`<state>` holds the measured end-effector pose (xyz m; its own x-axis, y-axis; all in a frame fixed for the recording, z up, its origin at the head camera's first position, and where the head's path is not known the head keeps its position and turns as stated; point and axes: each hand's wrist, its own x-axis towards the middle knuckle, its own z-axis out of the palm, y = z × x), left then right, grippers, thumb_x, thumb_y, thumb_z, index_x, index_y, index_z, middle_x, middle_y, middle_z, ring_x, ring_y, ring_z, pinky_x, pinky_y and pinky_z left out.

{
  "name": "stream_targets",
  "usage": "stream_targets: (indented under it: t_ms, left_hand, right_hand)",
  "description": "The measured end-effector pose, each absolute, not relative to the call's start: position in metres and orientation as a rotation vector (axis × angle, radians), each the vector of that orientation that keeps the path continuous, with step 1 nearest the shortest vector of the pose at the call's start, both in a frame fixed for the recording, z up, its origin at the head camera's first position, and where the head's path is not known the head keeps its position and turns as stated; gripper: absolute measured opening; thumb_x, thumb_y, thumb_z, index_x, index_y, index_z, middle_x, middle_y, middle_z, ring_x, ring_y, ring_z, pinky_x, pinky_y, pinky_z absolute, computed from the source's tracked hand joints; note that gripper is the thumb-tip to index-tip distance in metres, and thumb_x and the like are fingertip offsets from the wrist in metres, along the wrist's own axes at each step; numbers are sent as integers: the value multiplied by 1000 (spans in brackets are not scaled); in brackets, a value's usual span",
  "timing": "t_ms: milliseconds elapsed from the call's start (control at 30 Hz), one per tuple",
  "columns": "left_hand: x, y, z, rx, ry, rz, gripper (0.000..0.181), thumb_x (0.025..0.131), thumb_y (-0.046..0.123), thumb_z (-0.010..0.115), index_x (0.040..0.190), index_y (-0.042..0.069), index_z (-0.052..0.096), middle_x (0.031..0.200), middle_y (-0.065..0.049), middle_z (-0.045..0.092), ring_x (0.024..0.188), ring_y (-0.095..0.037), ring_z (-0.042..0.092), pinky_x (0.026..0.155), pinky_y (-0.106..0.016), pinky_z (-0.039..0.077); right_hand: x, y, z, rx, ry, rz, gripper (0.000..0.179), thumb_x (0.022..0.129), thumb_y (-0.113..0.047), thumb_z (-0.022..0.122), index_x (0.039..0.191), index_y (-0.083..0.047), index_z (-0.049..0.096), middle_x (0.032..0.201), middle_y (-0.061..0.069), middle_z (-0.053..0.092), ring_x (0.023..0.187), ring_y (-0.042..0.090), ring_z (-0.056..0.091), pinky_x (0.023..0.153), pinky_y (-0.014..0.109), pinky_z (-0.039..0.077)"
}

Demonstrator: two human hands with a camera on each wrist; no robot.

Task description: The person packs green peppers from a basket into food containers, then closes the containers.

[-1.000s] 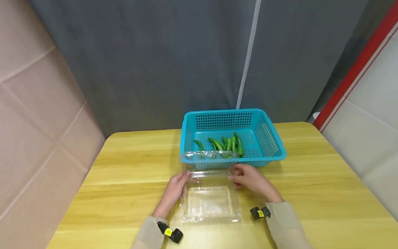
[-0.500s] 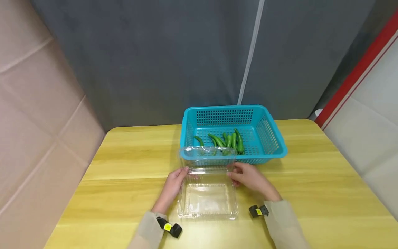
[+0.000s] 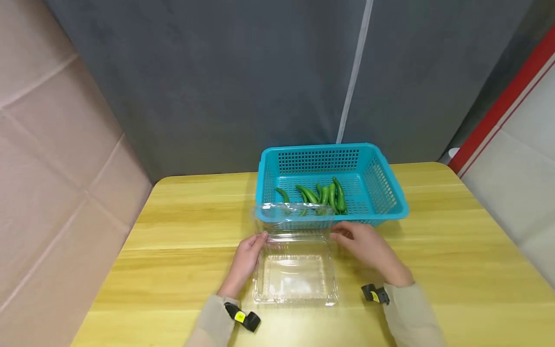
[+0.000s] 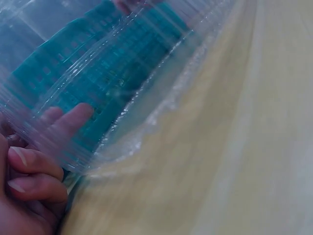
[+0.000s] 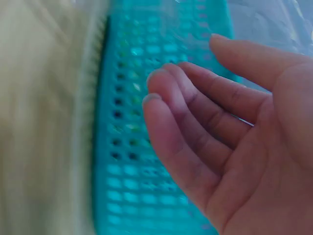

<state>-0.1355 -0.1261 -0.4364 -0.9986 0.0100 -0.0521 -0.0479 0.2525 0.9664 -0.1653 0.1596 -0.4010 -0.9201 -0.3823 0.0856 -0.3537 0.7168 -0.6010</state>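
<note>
A clear plastic clamshell container [image 3: 295,277] stands unfolded on the table, its lid [image 3: 295,212] raised at the far side. My left hand [image 3: 249,255] grips its left edge near the hinge; in the left wrist view some fingers [image 4: 73,120] show through the plastic. My right hand [image 3: 368,246] is beside the right end of the hinge. In the right wrist view its fingers [image 5: 166,122] are loosely bent, with nothing between them and the thumb. Several green chili peppers [image 3: 340,195] lie in the blue basket [image 3: 392,193] behind the container, partly seen through the lid.
The wooden table [image 3: 186,212] extends to both sides of the basket and container. A grey curtain [image 3: 217,96] hangs behind it. Pale padded panels stand at left and right, the right one with a red edge [image 3: 507,106].
My right hand has let go of the container's right edge and moved a little to the right. My left hand keeps its hold. The head view has shifted slightly.
</note>
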Motion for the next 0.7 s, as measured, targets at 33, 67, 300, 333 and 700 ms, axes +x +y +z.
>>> stream_targets:
  t_ms: [33, 67, 300, 333, 700]
  left_hand:
    - [-136, -125, -435, -38, 2458, 1889, 35, 94, 33, 44, 98, 5, 64, 40, 6, 30, 32, -6, 26, 37, -25, 32]
    - [-135, -125, -434, -43, 2452, 1886, 34, 94, 33, 44, 98, 6, 64, 41, 7, 30, 32, -7, 26, 37, -24, 32]
    - [-133, -126, -435, -41, 2449, 1860, 35, 94, 36, 42, 99, 9, 64, 47, 5, 35, 38, -6, 33, 41, -24, 35]
    - [-133, -126, -437, -44, 2452, 1865, 35, 94, 36, 43, 98, 9, 64, 47, 3, 36, 39, -6, 33, 43, -27, 37]
    - [-146, -133, -472, -45, 2446, 1916, 45, 86, 54, 45, 93, 14, 65, 45, 3, 31, 36, -10, 27, 40, -28, 34]
  right_hand:
    - [-164, 162, -396, -620, 2894, -975, 21, 88, -31, 57, 99, -14, 63, 80, -8, 61, 69, 7, 53, 63, 28, 46]
    - [-162, 163, -392, -608, 2897, -983, 20, 88, -30, 56, 99, -15, 63, 78, -7, 61, 67, 8, 54, 61, 27, 46]
    - [-154, 170, -371, -492, 2975, -1227, 26, 91, -32, 51, 107, -13, 58, 74, -3, 61, 61, 16, 58, 52, 28, 47]
    - [-153, 170, -370, -483, 3028, -1244, 27, 91, -32, 51, 108, -13, 58, 77, -3, 62, 65, 16, 59, 55, 29, 48]
    - [-175, 174, -373, -336, 3202, -1207, 30, 91, -28, 51, 113, -10, 58, 110, 8, 59, 97, 27, 56, 77, 44, 45]
